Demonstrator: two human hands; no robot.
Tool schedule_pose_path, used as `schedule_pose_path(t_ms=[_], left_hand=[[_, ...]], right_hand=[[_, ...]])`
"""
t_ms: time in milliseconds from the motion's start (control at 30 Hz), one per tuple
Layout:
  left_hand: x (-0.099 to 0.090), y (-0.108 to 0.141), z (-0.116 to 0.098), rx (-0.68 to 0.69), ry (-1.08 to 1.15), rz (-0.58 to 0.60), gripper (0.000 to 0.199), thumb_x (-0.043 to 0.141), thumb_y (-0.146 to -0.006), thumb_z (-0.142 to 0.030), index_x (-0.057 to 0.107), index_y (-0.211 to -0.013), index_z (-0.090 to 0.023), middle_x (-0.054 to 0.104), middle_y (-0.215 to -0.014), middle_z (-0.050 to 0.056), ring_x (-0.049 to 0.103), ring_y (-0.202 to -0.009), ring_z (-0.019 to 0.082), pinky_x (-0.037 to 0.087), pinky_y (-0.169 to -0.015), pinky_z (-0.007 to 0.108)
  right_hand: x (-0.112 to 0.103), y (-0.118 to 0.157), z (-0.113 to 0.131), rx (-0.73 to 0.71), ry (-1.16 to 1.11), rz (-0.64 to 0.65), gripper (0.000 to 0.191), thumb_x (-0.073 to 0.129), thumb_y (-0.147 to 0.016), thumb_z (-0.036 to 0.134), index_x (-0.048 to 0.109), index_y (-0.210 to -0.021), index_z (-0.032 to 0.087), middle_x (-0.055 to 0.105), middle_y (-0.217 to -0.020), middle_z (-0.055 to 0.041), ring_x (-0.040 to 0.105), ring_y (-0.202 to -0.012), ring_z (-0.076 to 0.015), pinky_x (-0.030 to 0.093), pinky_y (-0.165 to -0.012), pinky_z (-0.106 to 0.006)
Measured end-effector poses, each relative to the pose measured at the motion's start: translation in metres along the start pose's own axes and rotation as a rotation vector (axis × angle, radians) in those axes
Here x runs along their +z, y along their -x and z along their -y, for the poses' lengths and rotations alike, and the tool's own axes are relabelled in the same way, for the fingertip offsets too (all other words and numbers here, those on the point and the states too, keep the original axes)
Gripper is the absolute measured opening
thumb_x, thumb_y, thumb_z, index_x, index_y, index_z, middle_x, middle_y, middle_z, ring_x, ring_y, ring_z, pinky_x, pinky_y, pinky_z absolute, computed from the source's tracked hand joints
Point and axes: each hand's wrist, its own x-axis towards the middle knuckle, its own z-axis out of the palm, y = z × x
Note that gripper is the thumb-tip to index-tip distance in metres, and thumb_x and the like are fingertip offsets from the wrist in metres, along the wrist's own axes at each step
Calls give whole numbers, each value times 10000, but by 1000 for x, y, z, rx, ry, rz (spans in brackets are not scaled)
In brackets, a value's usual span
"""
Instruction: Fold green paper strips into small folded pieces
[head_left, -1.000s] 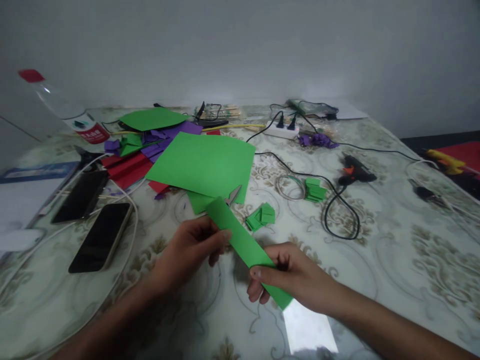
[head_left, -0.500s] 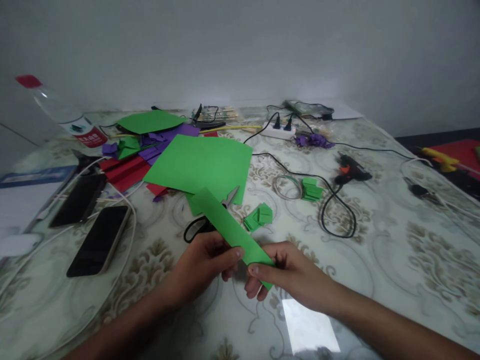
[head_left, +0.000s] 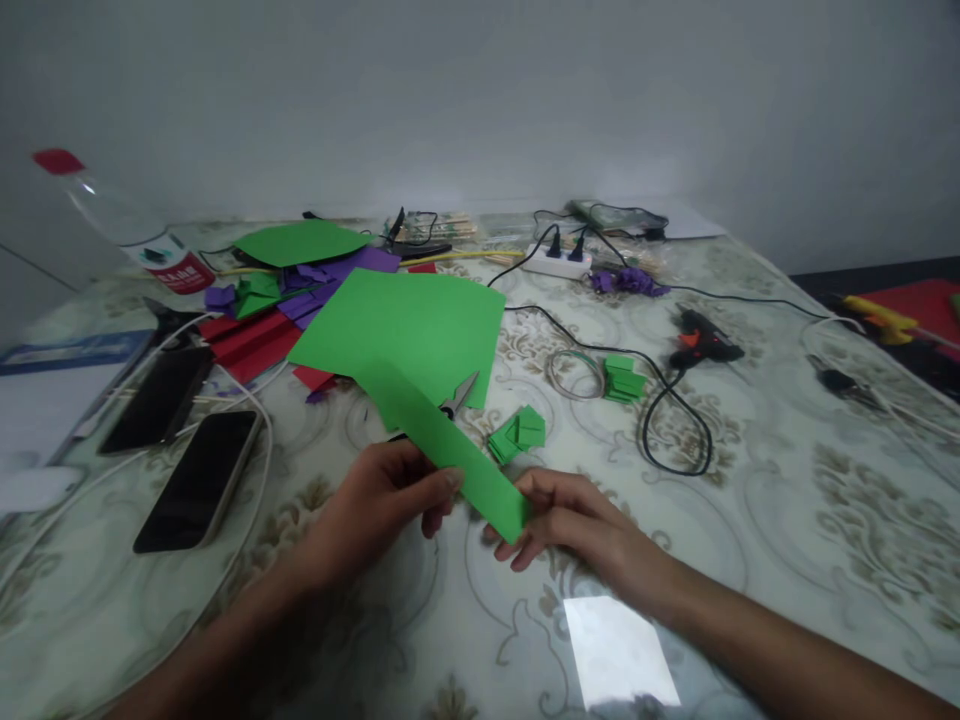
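Observation:
A long green paper strip (head_left: 457, 450) is held aslant above the table. My left hand (head_left: 394, 490) pinches it near the middle, thumb on top and fingers underneath. At the strip's near end, my right hand (head_left: 566, 515) has its fingers closed around the edge. The strip's far end overlaps a large green paper sheet (head_left: 420, 315) in the view, so its tip is hard to separate. Scissors (head_left: 459, 398) lie beneath the strip, with their handles mostly hidden. Folded green paper pieces (head_left: 517, 433) rest just beyond my right hand.
Two phones (head_left: 199, 485) and white cables are at left, near a bottle (head_left: 161, 245). Purple and red paper (head_left: 251, 340) lies behind them. A power strip (head_left: 557, 262), a tape ring (head_left: 575, 374) and a black glue gun (head_left: 705, 340) with its looped cord occupy the right side.
The strip has slid up and left with my left hand. My right hand has shifted slightly upward, and its thumb has moved from the strip's face to its end.

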Motion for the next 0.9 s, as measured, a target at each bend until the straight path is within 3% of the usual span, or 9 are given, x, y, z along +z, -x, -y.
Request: schedule_pose_path(t_ms=[67,133,267,367,500,633,900], left_hand=[[5,2,-2,0,-2,35,341,734,-889,-370,661,-633,-156,629,-542,-1,551,-503,119,433,-532,229],[11,4,-3,-7,12,76,332,729,-891,-371,661,-648,-154,616,-545,-4,531,-503,117,417,-525,228],[24,9,0,-37,67,269,293,666,-939,-372,725,-777,-135,709,-688,56,550,-574,133,422,-550,238],[29,10,5,-35,83,321,312,656,-954,-391,746,-818,-125,736,-744,88,554,-601,143,432,-569,252],[23,8,5,-15,118,245,305,709,-925,-400,731,-777,-135,668,-672,33,534,-564,121,429,-559,240],[6,3,-2,30,91,57,302,744,-907,-357,678,-696,-152,637,-613,-1,560,-556,119,447,-562,233],[-24,-7,-4,124,152,-184,285,789,-876,-308,650,-674,-163,644,-591,-12,551,-506,103,431,-506,216]], right_hand=[[-1,1,-1,18,-43,84,354,629,-705,197,748,-1025,100,805,-982,-136,774,-844,-225,615,-750,-324],[-1,2,-3,31,-48,147,372,657,-753,229,752,-1083,88,799,-1041,-158,775,-855,-229,609,-755,-328],[5,2,-4,14,22,178,286,762,-897,386,774,-966,109,786,-923,-101,734,-760,-151,571,-718,-263],[7,1,-4,12,62,190,319,794,-895,434,772,-907,116,776,-846,-71,703,-709,-120,552,-690,-237],[3,1,-3,61,76,148,359,811,-878,472,755,-895,117,779,-787,-64,720,-694,-130,562,-672,-244],[2,2,-3,107,60,126,360,824,-863,476,733,-820,130,790,-779,-60,733,-688,-127,569,-670,-244],[3,2,-5,130,48,131,373,875,-795,478,732,-795,134,803,-783,-60,738,-676,-136,567,-657,-253]])
